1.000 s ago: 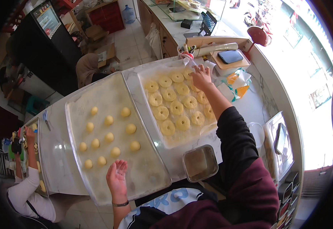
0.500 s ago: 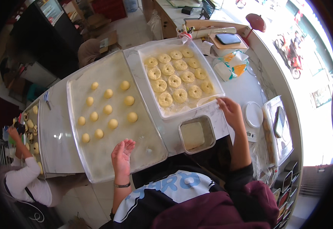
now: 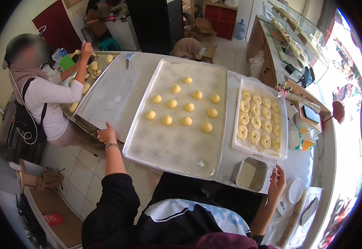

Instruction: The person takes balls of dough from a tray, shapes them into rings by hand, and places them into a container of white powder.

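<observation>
Round, pale yellow dough balls (image 3: pixel 189 107) are spread over a large, rectangular metal tray (image 3: pixel 172 153); pale yellow dough rings (image 3: pixel 255 123) are set in rows in a white, rectangular tray. The right hand (image 3: pixel 277 181) is held, fingers curled, beside a grey metal tin (image 3: pixel 260 177) of pale powder; whether anything is grasped cannot be told. The left hand (image 3: pixel 107 135) is extended near the white marbled counter's front edge, its grip and contact being indistinct.
</observation>
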The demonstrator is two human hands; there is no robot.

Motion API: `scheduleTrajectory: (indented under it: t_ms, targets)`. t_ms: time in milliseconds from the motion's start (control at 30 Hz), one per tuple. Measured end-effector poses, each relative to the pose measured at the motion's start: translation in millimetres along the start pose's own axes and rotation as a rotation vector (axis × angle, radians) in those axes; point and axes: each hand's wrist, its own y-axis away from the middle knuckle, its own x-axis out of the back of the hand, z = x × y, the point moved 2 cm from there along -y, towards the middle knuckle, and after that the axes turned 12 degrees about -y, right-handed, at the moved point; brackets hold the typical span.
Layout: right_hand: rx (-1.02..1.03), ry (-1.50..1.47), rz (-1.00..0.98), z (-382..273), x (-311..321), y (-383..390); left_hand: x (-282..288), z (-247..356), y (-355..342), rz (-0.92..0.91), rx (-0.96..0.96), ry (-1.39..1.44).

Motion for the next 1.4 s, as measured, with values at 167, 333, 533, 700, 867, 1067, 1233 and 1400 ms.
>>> scheduleTrajectory:
  t_ms: [167,333,533,700,867,1067,1233,1400]
  targets:
    - [0.061,0.085,-0.046,-6,-12,-6,-4,-2,-32,0.054,0.063,-0.028]
    - [0.098,0.149,-0.072,-24,-24,-6,-10,6,-36,-0.087,0.153,0.055]
    - [0.168,0.183,-0.051,-31,-31,-8,-12,-23,-37,-0.208,0.233,0.291]
    - [0.195,0.164,0.037,-26,-13,-15,1,-66,-24,-0.483,0.042,0.712]
    - [0.226,0.142,0.050,-26,-5,-23,15,-135,-44,-0.489,0.034,1.323]
    - [0.284,0.135,0.089,-46,-1,-31,109,-155,-10,-0.285,-0.091,1.239]
    - [0.279,0.105,0.102,-66,-2,-38,164,-163,15,-0.250,-0.264,1.133]
    - [0.323,-0.120,-0.033,-91,-33,-55,205,-92,76,-0.178,-0.391,1.052]
